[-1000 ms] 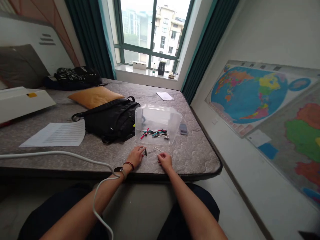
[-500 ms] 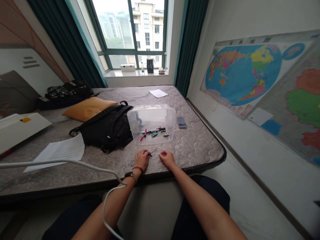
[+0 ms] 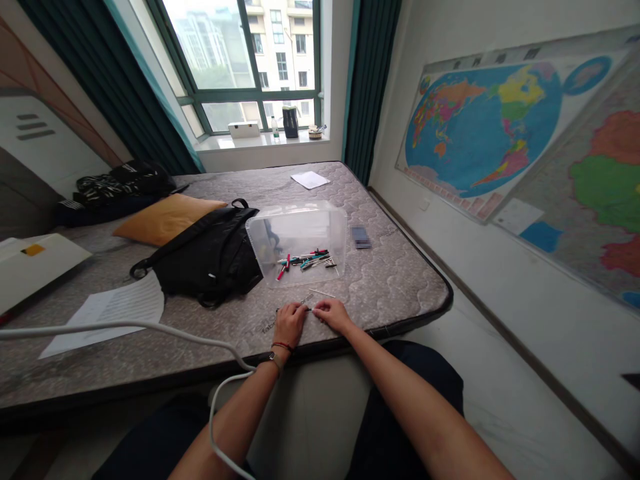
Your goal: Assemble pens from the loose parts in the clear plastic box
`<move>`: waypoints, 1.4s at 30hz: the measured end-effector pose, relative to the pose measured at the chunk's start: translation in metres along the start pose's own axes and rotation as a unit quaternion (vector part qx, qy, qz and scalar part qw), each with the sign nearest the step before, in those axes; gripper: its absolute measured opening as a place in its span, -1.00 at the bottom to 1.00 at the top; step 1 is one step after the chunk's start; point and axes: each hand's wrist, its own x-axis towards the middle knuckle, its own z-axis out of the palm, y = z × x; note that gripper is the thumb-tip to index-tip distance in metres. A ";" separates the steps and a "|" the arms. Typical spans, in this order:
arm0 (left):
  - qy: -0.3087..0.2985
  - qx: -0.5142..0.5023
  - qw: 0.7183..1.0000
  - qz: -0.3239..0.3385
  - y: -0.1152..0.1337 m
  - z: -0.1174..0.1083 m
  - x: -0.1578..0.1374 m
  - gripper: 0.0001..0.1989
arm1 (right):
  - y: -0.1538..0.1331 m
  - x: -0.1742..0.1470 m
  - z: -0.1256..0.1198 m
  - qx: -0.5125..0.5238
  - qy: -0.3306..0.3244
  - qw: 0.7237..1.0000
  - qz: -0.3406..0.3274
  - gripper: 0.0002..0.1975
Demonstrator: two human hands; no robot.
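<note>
My left hand is closed around a thin dark pen, whose end pokes out to the right of the fingers. Close by, my right hand pinches at that same end with thumb and fingertips; whatever small part lies between them is too small to make out. Just beyond both hands, a slender white stick rests on the mattress. Behind it stands a clear plastic bin, apparently tipped so its opening faces me, with several red, black, teal and white pens lying inside.
A black backpack touches the bin's left side. Farther left are a printed sheet and a yellow pillow. A small grey case lies right of the bin. One white cable crosses in front of my left arm.
My hands have come together at the pen end. The white stick near my right fingertips now lies apart from them on the mattress. The view has shifted slightly.
</note>
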 end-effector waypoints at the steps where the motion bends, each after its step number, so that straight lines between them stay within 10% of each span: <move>1: 0.002 0.004 1.000 0.003 0.000 0.000 0.000 -0.69 | 0.000 0.000 0.000 -0.001 0.001 1.000 0.003 -0.78; 42: 0.049 0.031 0.995 0.075 -0.002 0.003 0.000 -0.78 | -0.002 -0.001 0.007 0.041 -0.036 0.997 0.051 -0.67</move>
